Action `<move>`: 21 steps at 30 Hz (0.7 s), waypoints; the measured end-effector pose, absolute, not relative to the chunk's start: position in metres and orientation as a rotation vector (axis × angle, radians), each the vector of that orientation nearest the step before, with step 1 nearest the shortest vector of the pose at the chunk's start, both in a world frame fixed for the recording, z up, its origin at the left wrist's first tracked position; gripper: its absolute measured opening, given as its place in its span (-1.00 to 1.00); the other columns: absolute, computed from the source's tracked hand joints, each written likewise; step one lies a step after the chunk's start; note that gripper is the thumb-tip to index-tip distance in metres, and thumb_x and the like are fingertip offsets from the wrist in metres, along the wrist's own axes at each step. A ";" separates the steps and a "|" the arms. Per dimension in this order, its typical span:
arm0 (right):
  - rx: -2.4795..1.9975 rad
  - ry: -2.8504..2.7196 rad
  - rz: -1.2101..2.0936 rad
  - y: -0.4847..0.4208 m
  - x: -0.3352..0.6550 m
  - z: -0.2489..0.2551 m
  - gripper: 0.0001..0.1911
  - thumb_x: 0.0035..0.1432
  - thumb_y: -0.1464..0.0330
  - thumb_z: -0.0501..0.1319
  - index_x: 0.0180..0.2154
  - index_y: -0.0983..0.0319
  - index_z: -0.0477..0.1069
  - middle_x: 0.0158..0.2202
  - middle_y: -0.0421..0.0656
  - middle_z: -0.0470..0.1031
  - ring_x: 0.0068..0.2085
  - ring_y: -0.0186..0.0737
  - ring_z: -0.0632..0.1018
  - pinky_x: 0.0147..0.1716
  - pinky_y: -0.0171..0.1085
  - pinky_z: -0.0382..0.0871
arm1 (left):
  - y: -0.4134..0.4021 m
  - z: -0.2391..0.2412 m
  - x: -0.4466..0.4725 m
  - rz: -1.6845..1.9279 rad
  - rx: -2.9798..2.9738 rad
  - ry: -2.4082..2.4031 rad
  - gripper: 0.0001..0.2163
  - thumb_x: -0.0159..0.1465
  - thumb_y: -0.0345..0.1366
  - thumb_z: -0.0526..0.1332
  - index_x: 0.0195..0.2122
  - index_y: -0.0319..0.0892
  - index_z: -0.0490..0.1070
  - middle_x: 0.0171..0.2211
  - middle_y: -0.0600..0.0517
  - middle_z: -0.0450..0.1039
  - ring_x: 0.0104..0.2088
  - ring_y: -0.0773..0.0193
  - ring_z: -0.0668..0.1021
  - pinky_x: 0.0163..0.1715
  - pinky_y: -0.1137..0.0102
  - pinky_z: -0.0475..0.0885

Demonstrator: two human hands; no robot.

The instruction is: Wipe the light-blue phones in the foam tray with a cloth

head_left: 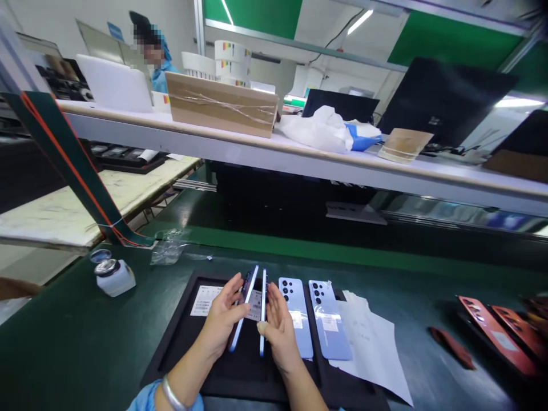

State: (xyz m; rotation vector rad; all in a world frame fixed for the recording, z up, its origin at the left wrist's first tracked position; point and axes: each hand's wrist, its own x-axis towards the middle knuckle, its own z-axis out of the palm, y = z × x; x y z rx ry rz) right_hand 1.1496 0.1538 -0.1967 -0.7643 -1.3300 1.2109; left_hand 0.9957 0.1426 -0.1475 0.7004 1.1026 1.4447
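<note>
- Two blue smartphones (249, 292) were held edge-on over a black tray (182, 342), a narrow gap between them.
- One, tilted, was grasped by the person's left hand (220, 319); the other, nearly upright, was grasped by the right hand (279, 331).
- Just right of them, two light-blue smartphones (327, 305) lay camera side up, with a white paper sheet (379, 351) beside the outer one.
- Well left stood a white dispenser bottle (115, 279); far right lay orange-red smartphones (496, 332).

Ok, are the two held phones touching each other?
Apart. The head view shows a gap between the left held phone and the right held phone, narrowing toward their top ends.
</note>
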 end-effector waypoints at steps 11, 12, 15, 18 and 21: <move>-0.696 -1.095 1.437 0.153 1.155 -0.182 -0.25 0.02 0.38 0.32 0.26 0.13 0.25 0.33 -0.03 0.22 0.35 0.08 0.22 0.32 0.16 0.06 | 0.143 -0.160 1.023 1.320 0.677 0.876 -0.39 0.10 -0.14 0.47 0.16 -0.15 0.42 0.20 -0.18 0.39 0.23 -0.10 0.37 0.29 0.04 0.18; -0.702 -1.030 1.474 0.153 1.155 -0.180 -0.30 0.03 0.36 0.34 0.24 0.12 0.29 0.32 -0.04 0.24 0.35 0.07 0.22 0.34 0.14 0.03 | 0.142 -0.161 1.023 1.307 0.695 0.855 -0.42 0.13 -0.14 0.45 0.18 -0.14 0.41 0.20 -0.17 0.39 0.24 -0.09 0.37 0.30 0.05 0.16; -0.717 -0.862 1.556 0.153 1.152 -0.172 -0.44 0.08 0.29 0.38 0.14 0.12 0.42 0.26 -0.07 0.34 0.33 0.03 0.26 0.36 0.09 0.00 | 0.139 -0.165 1.025 1.298 0.731 0.857 -0.45 0.21 -0.12 0.39 0.21 -0.09 0.38 0.22 -0.14 0.37 0.25 -0.08 0.36 0.33 0.05 0.11; -0.716 -0.773 1.608 0.153 1.151 -0.167 -0.50 0.09 0.24 0.38 0.09 0.11 0.47 0.21 -0.09 0.41 0.29 0.03 0.32 0.36 0.08 0.00 | 0.138 -0.169 1.025 1.281 0.755 0.887 -0.45 0.25 -0.09 0.35 0.24 -0.07 0.35 0.24 -0.12 0.34 0.27 -0.09 0.33 0.33 0.02 0.10; -0.707 -0.746 1.619 0.154 1.151 -0.165 -0.49 0.07 0.24 0.40 0.08 0.10 0.49 0.19 -0.10 0.43 0.28 0.02 0.33 0.37 0.06 -0.01 | 0.139 -0.173 1.024 1.268 0.804 0.906 -0.46 0.28 -0.08 0.31 0.26 -0.05 0.31 0.27 -0.09 0.30 0.31 -0.05 0.27 0.34 0.05 0.10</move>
